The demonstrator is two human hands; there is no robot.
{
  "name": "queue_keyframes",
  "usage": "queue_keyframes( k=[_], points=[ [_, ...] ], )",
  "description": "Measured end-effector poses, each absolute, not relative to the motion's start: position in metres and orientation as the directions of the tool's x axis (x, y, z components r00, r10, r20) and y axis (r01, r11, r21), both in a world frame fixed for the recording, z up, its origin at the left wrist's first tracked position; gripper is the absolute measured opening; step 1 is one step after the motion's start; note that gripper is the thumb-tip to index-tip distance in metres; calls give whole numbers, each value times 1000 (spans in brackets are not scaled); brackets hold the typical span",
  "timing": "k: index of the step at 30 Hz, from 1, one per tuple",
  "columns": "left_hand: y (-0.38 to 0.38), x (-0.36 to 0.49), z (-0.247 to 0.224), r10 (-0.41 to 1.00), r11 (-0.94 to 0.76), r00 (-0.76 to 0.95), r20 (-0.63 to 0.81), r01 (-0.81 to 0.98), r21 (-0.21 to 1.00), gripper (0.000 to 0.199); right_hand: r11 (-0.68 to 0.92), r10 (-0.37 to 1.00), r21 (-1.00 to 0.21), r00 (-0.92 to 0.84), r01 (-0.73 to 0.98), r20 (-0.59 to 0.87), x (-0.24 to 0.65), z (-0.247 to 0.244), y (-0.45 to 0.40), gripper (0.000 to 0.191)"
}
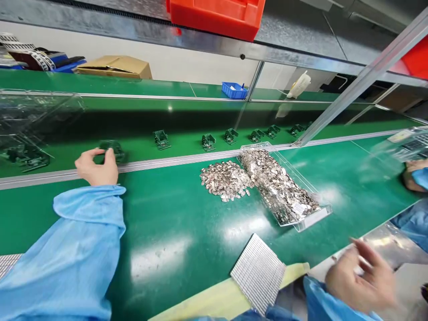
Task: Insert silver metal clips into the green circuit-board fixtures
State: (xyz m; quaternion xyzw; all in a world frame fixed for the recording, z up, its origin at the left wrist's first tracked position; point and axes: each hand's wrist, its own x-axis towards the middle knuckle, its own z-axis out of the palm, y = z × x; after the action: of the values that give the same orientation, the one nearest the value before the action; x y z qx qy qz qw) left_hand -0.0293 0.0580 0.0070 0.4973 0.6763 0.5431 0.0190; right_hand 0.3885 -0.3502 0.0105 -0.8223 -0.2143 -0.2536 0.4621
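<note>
In the head view, a slanted aluminium frame bar [361, 82] cuts across the upper right of the frame, and a clear plastic cover [31, 125] stands over the far left of a glossy green upper belt [183, 146]. A red plastic bin [214, 13] sits on a shelf along the top edge, while a cardboard box [115, 67] and a small blue plastic basket [234, 90] lie farther off. The left hand [96, 167] reaches over a silver metal rail [150, 164], its fingertips pinched together on a green-tinted fixture [113, 151], the nearest of a row along the belt. At centre, a clear rectangular plastic tray [277, 183] holds many small silver metal pieces, with a loose silver heap [225, 180] just beside it on the green lower belt [174, 223]. At lower right, the blurred right hand [361, 276] has its fingers spread apart, holding nothing, near a square silver grid of metal pieces [257, 272] on a pale yellow sheet [227, 296]. A co-worker's blue-sleeved hand [414, 176] shows at the right edge.
</note>
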Motion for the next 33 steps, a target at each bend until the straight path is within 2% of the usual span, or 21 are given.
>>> queue_keyframes(
  k=[1, 3, 5, 7, 9, 12, 15, 18, 21, 24, 28, 31, 33],
  points=[
    [40, -21, 4, 719, -122, -454, 527, 663, 738, 28, -434, 225, -639, 764, 635, 605, 381, 18, -337, 40],
    [0, -3, -2, 765, -198, -342, 546, 681, 705, 29, -304, 598, -561, 612, 770, 517, 369, 31, -306, 32],
    [-42, 12, -5, 786, -302, -200, 585, 701, 646, 28, -303, 814, -418, 461, 856, 354, 360, 42, -272, 28],
    [-80, 22, -5, 765, -425, -54, 642, 708, 565, 26, -396, 881, -244, 441, 885, 170, 352, 47, -241, 29],
    [-110, 27, -6, 735, -505, 42, 677, 700, 505, 27, -439, 887, -159, 455, 884, 80, 345, 46, -216, 29],
    [-137, 27, -9, 745, -545, 139, 652, 691, 476, 37, -486, 870, -127, 493, 865, 26, 342, 34, -190, 26],
    [-145, 23, -14, 762, -608, 306, 571, 641, 468, 62, -537, 841, -122, 541, 835, -1, 348, 22, -177, 21],
    [-141, 23, -17, 766, -642, 487, 420, 591, 487, 102, -553, 829, -156, 559, 818, -9, 355, 17, -174, 17],
    [-131, 28, -16, 748, -642, 608, 268, 560, 523, 120, -542, 834, -217, 551, 812, -22, 360, 18, -175, 9],
    [-121, 33, -11, 718, -633, 674, 176, 526, 567, 111, -516, 847, -311, 530, 798, -44, 364, 23, -181, 6],
    [-121, 36, -2, 702, -623, 687, 189, 463, 630, 79, -425, 888, -509, 453, 748, -77, 362, 38, -211, 8],
    [-138, 48, 2, 740, -527, 636, 221, 344, 777, 60, -237, 926, -772, 377, 590, 3, 345, 51, -257, 15],
    [-157, 65, 3, 762, -415, 614, 206, 219, 883, 57, -90, 918, -891, 385, 445, 100, 327, 55, -290, 19]
  ],
)
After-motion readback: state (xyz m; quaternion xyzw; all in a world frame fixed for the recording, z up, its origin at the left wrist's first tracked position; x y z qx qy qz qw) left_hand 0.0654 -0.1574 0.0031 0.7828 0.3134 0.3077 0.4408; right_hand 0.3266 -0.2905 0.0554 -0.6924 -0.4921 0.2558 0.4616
